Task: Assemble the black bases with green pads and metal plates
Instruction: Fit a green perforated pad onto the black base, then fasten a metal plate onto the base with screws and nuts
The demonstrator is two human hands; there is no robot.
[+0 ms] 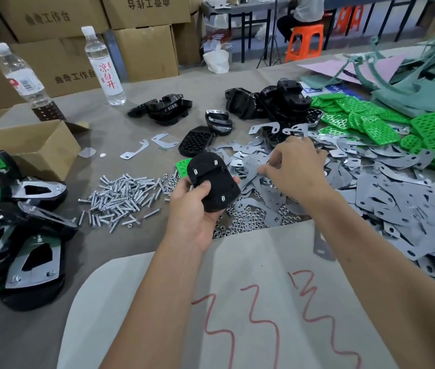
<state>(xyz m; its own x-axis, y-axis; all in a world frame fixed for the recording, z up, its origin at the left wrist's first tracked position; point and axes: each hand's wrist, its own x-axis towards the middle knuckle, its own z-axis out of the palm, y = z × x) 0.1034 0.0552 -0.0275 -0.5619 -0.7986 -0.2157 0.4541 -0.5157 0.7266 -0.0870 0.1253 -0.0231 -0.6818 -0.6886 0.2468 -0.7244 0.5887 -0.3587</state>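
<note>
Base point(215, 182), black, with four screw ends standing up through it and a green pad point(183, 164) peeking out underneath: we are gripping it in our left hand point(193, 209), thumb curled over its near edge, just above the bench point(109, 129). Right hand point(295, 169): we are reaching it into the heap of metal plates point(370, 182), fingers curled and pinching at one plate, though we cannot tell whether it is lifted free yet.

Step in hand, as we judge it: fetching one plate to drop over the screws. To do it well we are wanting a single plate, not two stuck together, turned so its slots match the screw ends, while the left hand is keeping the base level so the screws are not slipping back out.

Bench stock: loose screws point(123, 195), nuts point(248, 221), spare green pads point(370, 121), black bases point(267, 102), finished units point(19, 214) at left.

Room: two water bottles point(104, 67), cardboard cartons point(64, 49), an orange stool point(305, 41) behind.
</note>
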